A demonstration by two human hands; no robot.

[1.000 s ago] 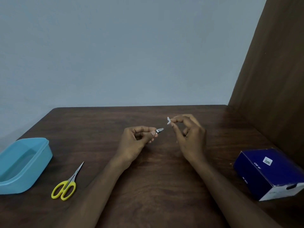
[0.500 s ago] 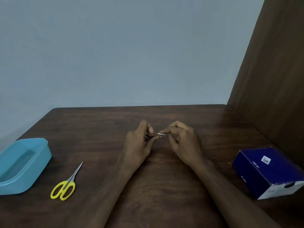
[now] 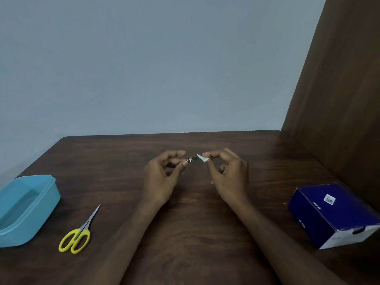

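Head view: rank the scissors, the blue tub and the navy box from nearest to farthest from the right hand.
From the right hand, which pinches a white scrap:
1. Navy box, to its right.
2. Scissors, left, beyond the left hand holding a metal piece.
3. Blue tub, far left.

2 hands [image 3: 160,178] [image 3: 228,178] | 1 each: tool [image 3: 192,159], scrap [image 3: 202,158], scissors [image 3: 77,236], tub [image 3: 42,212], box [image 3: 333,214]

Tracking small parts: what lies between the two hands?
Head view: a metal piece in the left hand, its tip at a white scrap in the right hand.
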